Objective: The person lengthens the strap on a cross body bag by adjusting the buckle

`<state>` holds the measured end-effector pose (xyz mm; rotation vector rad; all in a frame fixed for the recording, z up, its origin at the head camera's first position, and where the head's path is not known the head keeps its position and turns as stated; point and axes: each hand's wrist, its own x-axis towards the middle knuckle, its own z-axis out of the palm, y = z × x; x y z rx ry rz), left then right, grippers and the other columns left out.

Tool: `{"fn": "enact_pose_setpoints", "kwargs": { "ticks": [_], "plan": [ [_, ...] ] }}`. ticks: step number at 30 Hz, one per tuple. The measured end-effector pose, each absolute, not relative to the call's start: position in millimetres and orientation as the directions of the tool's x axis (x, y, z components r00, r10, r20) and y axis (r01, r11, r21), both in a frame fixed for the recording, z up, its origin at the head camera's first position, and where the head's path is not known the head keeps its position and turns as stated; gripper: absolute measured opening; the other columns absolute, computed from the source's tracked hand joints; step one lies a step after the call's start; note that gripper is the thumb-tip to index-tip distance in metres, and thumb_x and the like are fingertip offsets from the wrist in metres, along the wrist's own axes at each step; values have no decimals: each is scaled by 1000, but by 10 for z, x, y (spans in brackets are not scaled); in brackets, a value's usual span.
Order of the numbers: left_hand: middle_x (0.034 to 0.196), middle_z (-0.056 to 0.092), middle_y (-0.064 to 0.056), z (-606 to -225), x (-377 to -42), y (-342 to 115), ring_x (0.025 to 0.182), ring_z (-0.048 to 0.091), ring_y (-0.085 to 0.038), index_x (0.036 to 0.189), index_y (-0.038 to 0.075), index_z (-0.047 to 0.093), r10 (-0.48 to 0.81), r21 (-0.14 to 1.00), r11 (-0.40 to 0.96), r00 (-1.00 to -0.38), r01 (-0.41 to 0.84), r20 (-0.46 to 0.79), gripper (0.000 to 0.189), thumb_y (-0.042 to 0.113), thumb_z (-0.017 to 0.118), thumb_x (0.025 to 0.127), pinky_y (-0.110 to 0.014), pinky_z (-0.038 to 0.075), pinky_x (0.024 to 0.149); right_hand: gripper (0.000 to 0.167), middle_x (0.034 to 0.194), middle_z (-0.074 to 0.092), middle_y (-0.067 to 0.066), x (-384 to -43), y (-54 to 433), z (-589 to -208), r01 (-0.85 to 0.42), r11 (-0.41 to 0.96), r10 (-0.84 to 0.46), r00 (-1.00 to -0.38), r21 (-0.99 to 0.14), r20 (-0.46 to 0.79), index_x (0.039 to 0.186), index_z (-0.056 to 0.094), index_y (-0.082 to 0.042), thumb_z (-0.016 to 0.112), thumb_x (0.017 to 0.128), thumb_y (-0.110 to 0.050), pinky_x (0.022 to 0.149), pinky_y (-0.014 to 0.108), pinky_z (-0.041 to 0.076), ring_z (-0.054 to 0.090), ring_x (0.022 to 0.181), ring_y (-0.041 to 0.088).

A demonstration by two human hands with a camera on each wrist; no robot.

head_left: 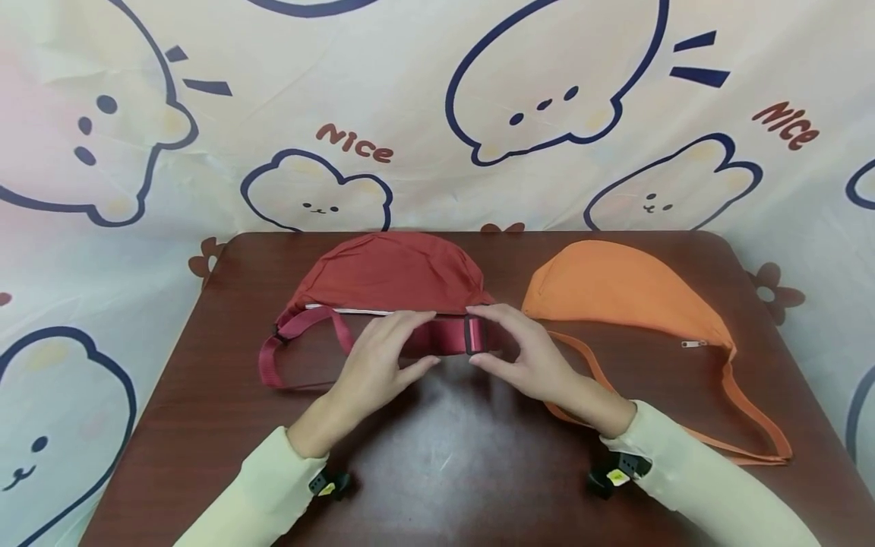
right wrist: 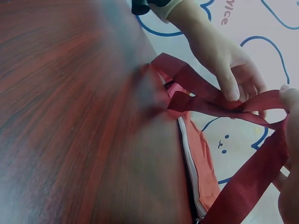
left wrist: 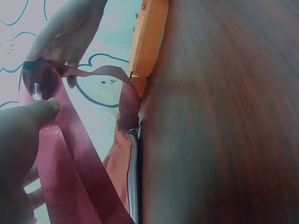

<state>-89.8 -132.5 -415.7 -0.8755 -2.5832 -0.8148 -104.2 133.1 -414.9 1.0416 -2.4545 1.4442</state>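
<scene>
A red waist bag (head_left: pixel 396 270) lies at the back of the table with its white zipper facing me. In front of it, both hands hold a stretch of its red strap (head_left: pixel 447 336) up off the table. My left hand (head_left: pixel 376 353) pinches the strap between thumb and fingers, the thumb on top in the left wrist view. My right hand (head_left: pixel 529 355) grips the strap's other end at the black slider buckle (head_left: pixel 470 334), thumb and forefinger at its two edges. A loop of the strap (head_left: pixel 270 365) with a second black buckle (head_left: pixel 276 332) rests to the left.
An orange waist bag (head_left: pixel 615 289) lies on the right of the brown table (head_left: pixel 437 486), its thin orange strap (head_left: pixel 759 422) looping forward under my right forearm. A cloth with cartoon bears (head_left: pixel 355 190) hangs behind the table.
</scene>
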Motion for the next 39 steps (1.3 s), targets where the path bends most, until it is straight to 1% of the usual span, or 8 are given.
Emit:
{"fn": "enact_pose_setpoints", "kwargs": {
  "ticks": [5, 10, 14, 18, 23, 31, 37, 39],
  "plan": [
    [125, 66, -9, -4150, -923, -1253, 115, 61, -24, 133, 9, 62, 431, 442, 644, -774, 624, 464, 64, 24, 91, 78, -49, 48, 99, 62, 135, 62, 2, -1061, 1284, -4122, -587, 286, -484, -771, -757, 415, 143, 57, -14, 82, 86, -11, 103, 41, 48, 57, 123, 18],
    [121, 65, -8, -4151, -942, -1207, 111, 62, -23, 128, 7, 65, 425, 477, 613, -771, 630, 474, 57, 22, 90, 79, -46, 50, 97, 61, 133, 62, 2, -1079, 1239, -4085, -580, 264, -478, -773, -771, 417, 143, 56, -15, 81, 87, -11, 101, 40, 49, 57, 121, 18],
    [122, 66, -7, -4155, -959, -1224, 112, 61, -21, 129, 7, 65, 414, 560, 559, -791, 611, 450, 55, 23, 88, 82, -44, 51, 98, 61, 131, 63, 2, -1111, 1235, -4075, -568, 257, -465, -782, -782, 415, 143, 56, -14, 81, 87, -9, 100, 41, 50, 58, 117, 17],
    [124, 65, -6, -4152, -955, -1269, 115, 60, -19, 130, 9, 63, 388, 668, 490, -827, 560, 408, 54, 17, 86, 82, -44, 50, 100, 61, 130, 63, 2, -1125, 1256, -4090, -557, 247, -454, -790, -793, 412, 142, 57, -11, 80, 87, -6, 99, 43, 51, 58, 114, 17],
    [125, 65, -5, -4178, -935, -1323, 116, 60, -18, 131, 9, 61, 378, 737, 427, -844, 524, 381, 55, 11, 84, 81, -42, 50, 101, 60, 129, 64, 2, -1117, 1275, -4132, -547, 240, -459, -792, -802, 403, 141, 57, -10, 81, 86, -7, 97, 44, 53, 59, 113, 17],
    [124, 66, -5, -4237, -903, -1373, 115, 61, -20, 131, 8, 63, 342, 777, 342, -840, 529, 422, 51, 4, 81, 84, -29, 49, 100, 61, 128, 64, 4, -1079, 1279, -4163, -535, 204, -461, -791, -820, 402, 140, 58, -9, 82, 84, -3, 98, 41, 52, 60, 113, 20],
    [121, 66, 0, -4198, -909, -1360, 111, 61, -16, 131, 11, 65, 329, 792, 349, -857, 501, 397, 53, 10, 86, 82, -33, 52, 96, 61, 129, 64, 5, -1088, 1301, -4168, -514, 192, -459, -800, -836, 386, 140, 57, -9, 81, 85, -1, 99, 52, 50, 60, 116, 20],
    [121, 66, -1, -4189, -930, -1334, 110, 61, -16, 131, 11, 65, 328, 782, 354, -852, 512, 409, 54, 12, 87, 81, -35, 52, 95, 60, 128, 65, 5, -1095, 1304, -4161, -522, 202, -456, -799, -829, 392, 139, 58, -8, 82, 84, -1, 99, 52, 50, 60, 115, 20]
  ]
}}
